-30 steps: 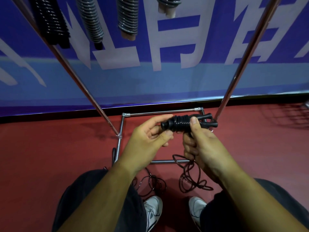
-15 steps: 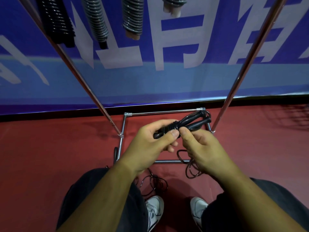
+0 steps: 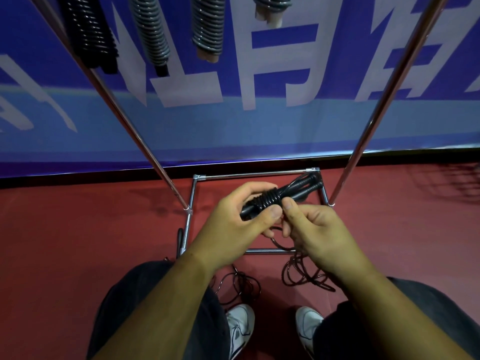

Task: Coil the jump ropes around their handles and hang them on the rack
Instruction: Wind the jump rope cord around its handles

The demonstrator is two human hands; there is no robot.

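Note:
My left hand [image 3: 233, 219] grips a pair of black jump rope handles [image 3: 283, 194] held together, pointing up and to the right. A few turns of black rope are wound around their middle. My right hand [image 3: 314, 229] pinches the rope just below the coil, close to my left thumb. The loose rest of the rope [image 3: 304, 274] hangs down and lies in loops on the red floor. Several coiled ropes [image 3: 153, 35] hang from the top of the chrome rack [image 3: 145, 141] at upper left.
The rack's two slanted poles [image 3: 376, 118] frame my hands, and its square base [image 3: 254, 174] lies on the red floor below them. Another black rope [image 3: 241, 284] lies tangled by my white shoes [image 3: 240, 326]. A blue banner wall stands behind.
The handles tilted from level to pointing up-right. My right hand shifted from gripping the bundle to pinching the rope under it, and the coil on the handles looks shorter than a second ago.

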